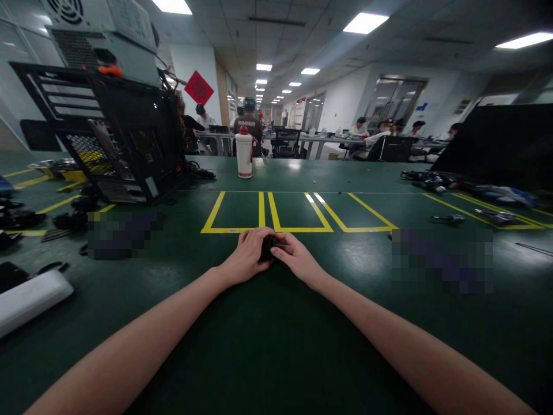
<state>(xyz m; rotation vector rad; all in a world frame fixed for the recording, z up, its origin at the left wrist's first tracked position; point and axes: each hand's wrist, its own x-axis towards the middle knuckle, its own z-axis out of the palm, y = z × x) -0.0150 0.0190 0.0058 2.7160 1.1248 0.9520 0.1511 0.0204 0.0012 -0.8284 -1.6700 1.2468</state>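
Note:
A small black object [267, 248] rests on or just above the green table [272, 334]; its kind I cannot make out. My left hand [245, 256] curls round its left side, fingers over the top and thumb low in front. From the other side, the thumb and fingers of my right hand [298, 258] close on the object's right edge. Most of the object is covered by my fingers. Just beyond both hands lie yellow tape outlines [298, 229] on the tabletop.
At left stands an open black computer case [129, 138] with a metal power supply [133, 34] on top. A white tumbler [244, 154] with a red lid stands at the back. Metal tools [495, 217] lie at right. A white case [34, 300] sits near left. Several people sit beyond.

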